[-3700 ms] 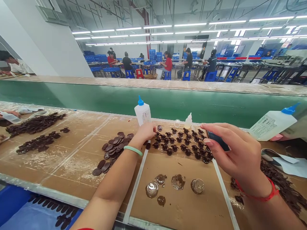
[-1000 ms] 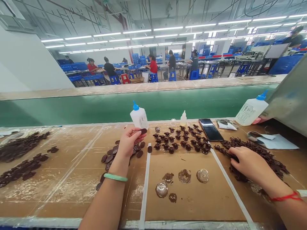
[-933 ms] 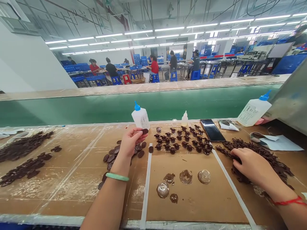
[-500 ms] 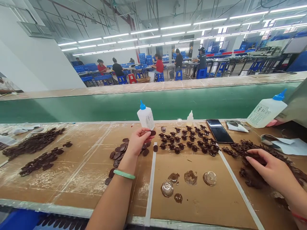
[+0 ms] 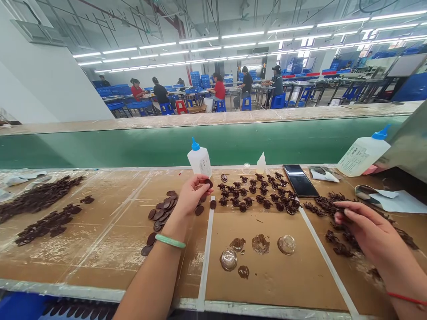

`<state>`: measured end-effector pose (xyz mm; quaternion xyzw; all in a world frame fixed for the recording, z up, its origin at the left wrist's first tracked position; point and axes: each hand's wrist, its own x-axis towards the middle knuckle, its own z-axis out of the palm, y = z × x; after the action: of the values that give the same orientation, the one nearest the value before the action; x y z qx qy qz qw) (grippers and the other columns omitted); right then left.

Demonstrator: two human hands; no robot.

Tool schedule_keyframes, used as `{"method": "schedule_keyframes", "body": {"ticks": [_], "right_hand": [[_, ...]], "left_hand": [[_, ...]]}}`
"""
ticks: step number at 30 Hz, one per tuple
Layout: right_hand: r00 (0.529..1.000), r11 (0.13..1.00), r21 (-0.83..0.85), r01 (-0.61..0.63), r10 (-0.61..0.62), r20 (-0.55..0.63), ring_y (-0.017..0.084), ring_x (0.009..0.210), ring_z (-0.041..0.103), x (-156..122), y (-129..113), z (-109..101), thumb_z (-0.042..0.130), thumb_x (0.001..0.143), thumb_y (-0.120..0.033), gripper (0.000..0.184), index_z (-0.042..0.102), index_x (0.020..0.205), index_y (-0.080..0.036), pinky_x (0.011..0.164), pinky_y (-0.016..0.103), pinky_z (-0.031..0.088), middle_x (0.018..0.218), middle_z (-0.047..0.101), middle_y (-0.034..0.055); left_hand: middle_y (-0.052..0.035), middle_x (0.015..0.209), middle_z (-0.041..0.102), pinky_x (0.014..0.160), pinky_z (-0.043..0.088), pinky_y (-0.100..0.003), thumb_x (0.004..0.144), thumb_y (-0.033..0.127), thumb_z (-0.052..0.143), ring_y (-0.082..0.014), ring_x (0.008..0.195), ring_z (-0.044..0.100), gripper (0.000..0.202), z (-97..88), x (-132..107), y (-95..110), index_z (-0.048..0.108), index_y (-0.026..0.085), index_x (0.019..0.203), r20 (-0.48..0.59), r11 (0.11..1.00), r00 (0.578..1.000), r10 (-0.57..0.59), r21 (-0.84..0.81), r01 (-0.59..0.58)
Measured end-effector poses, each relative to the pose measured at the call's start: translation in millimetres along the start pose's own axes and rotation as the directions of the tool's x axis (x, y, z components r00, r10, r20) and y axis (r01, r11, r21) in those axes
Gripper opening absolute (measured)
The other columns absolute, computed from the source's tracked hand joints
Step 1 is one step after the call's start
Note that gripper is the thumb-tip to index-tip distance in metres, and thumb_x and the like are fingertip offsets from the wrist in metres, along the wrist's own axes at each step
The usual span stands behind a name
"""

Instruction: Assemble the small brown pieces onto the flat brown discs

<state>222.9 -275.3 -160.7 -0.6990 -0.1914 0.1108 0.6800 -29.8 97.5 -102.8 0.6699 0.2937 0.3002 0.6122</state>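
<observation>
Between thumb and fingers, my left hand point(image 5: 193, 193) pinches a dark brown oval disc point(image 5: 208, 183). Below it lies a loose heap of similar oval discs point(image 5: 162, 214), partly covered by my forearm. My right hand point(image 5: 367, 224) is closed in a pinch over a pile of small dark brown figure-like pieces point(image 5: 343, 244); what its fingertips hold is too small to make out. Several assembled brown pieces point(image 5: 256, 191) stand in rows on the cardboard between my hands. One oval disc point(image 5: 213, 204) lies by itself on the white tape strip point(image 5: 207, 249).
A blue-capped bottle point(image 5: 199, 161) stands behind my left hand, another bottle point(image 5: 362, 153) at back right. A phone point(image 5: 300, 180) and a small dropper bottle point(image 5: 261, 163) lie between. Clear domed dishes point(image 5: 228, 259) with brown residue sit in front. More brown parts point(image 5: 43, 195) lie left.
My right hand has lifted slightly from the pile and its fingertips have come together. My left hand still holds the disc, now tilted differently. The whole view has shifted a little.
</observation>
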Motion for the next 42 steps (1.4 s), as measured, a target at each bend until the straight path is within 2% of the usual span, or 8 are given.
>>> {"method": "schedule_keyframes", "body": {"ticks": [4,12,17,23,27,32,37,42], "right_hand": [[0.978,0.945,0.312,-0.099,0.035,0.204,0.025,0.087,0.066,-7,-17,16,0.077,0.072,-0.038,0.032,0.069,0.102,-0.031,0.083,0.041,0.055,0.091,0.068,0.0046],[0.961,0.913,0.408,-0.017,-0.098,0.259,0.014,0.060,0.053,-30,-46,54,0.082,0.077,-0.042,0.028,0.070,0.096,-0.025,0.061,0.026,0.046,0.062,0.053,-0.0022],[0.938,0.903,0.427,0.047,-0.187,0.292,0.017,0.072,0.056,-32,-40,65,0.079,0.082,-0.041,0.019,0.071,0.092,-0.027,0.067,0.030,0.048,0.085,0.057,0.0018],[0.799,0.873,0.254,0.416,-0.485,0.355,0.019,0.077,0.058,-33,-73,99,0.063,0.095,-0.030,0.008,0.068,0.100,-0.027,0.070,0.033,0.050,0.092,0.061,0.0042],[0.608,0.604,-0.081,0.793,-0.775,0.169,0.022,0.083,0.061,-34,-105,138,0.059,0.094,-0.018,0.017,0.066,0.107,-0.027,0.073,0.036,0.050,0.092,0.065,0.0044],[0.470,0.438,-0.210,0.874,-0.872,0.138,0.024,0.086,0.063,-34,-123,171,0.049,0.097,-0.014,0.023,0.061,0.112,-0.026,0.077,0.040,0.051,0.095,0.066,0.0057],[0.597,0.590,-0.233,0.773,-0.801,-0.045,0.020,0.082,0.064,-45,-130,169,0.058,0.095,-0.023,0.014,0.064,0.107,-0.024,0.076,0.036,0.050,0.095,0.066,0.0036],[0.803,0.784,0.198,0.589,-0.538,-0.257,0.017,0.061,0.056,-61,-151,171,0.063,0.094,-0.032,0.011,0.062,0.100,-0.023,0.055,0.031,0.046,0.077,0.057,-0.0005]], "left_hand": [[-0.0024,0.079,0.067,0.059,0.052,-0.017,0.062,0.032,0.082,-0.0130,0.071,0.068,0.052,3.1,1,2,0.065,0.017,0.109,0.036,1.000,0.999,0.006,-0.014,-0.006],[0.0002,0.074,0.065,0.059,0.055,-0.021,0.052,0.036,0.089,-0.0136,0.062,0.067,0.059,17.6,-3,13,0.067,0.017,0.103,0.099,0.995,0.995,-0.022,-0.092,0.031],[-0.0044,0.075,0.067,0.058,0.055,-0.024,0.059,0.042,0.085,-0.0147,0.062,0.066,0.045,28.6,-17,17,0.069,0.014,0.091,0.163,0.998,0.986,-0.025,-0.048,0.033],[-0.0014,0.073,0.063,0.056,0.055,-0.023,0.070,0.043,0.077,-0.0114,0.057,0.062,0.043,56.8,-36,38,0.070,0.015,0.102,0.297,1.000,0.955,0.019,-0.020,-0.014],[-0.0024,0.078,0.066,0.059,0.056,-0.025,0.072,0.037,0.076,-0.0160,0.063,0.069,0.034,90.4,-51,59,0.061,0.015,0.095,0.410,0.999,0.912,-0.005,-0.038,0.022],[-0.0012,0.071,0.065,0.063,0.052,-0.019,0.076,0.021,0.068,-0.0110,0.068,0.062,0.010,110.3,-76,81,0.064,0.012,0.074,0.423,0.987,0.892,0.158,-0.080,-0.137],[-0.0082,0.092,0.074,0.082,0.059,-0.029,0.078,0.026,0.071,-0.0175,0.083,0.070,0.023,110.2,-98,86,0.075,0.011,0.094,0.507,0.967,0.844,0.174,-0.249,-0.049],[-0.0126,0.108,0.074,0.098,0.057,-0.037,0.075,0.023,0.076,-0.0254,0.104,0.071,0.020,114.5,-105,83,0.076,0.011,0.090,0.469,0.919,0.822,0.323,-0.363,-0.154]]}}
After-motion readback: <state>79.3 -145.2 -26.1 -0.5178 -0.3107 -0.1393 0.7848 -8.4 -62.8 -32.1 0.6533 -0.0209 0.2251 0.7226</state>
